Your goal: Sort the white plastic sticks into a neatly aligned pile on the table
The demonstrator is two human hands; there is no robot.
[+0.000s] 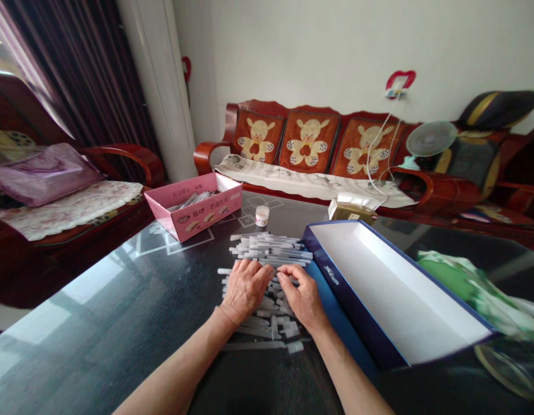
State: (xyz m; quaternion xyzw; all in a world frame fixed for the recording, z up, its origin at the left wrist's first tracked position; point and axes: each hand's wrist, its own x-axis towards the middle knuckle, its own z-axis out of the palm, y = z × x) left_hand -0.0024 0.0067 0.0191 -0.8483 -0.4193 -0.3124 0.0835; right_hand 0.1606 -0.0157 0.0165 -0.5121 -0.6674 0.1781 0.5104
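A heap of pens (288, 255) with translucent whitish barrels lies on the dark glossy table, several caps (290, 329) loose at its near side. Over the heap, my left hand (248, 286) is closed around a pen (224, 271) whose pale end sticks out to the left. My right hand (302, 297) is closed in a pinch, thumb and forefinger almost meeting the left fingertips. What the right fingers hold is too small and covered to make out.
A pink box (210, 210) with pens inside stands at the back left, near a small white jar (262, 216). To the right lies a dark blue box (397, 288) with a white inside. Beyond it are a green-and-white cloth (466, 285) and a tissue pack (351, 208).
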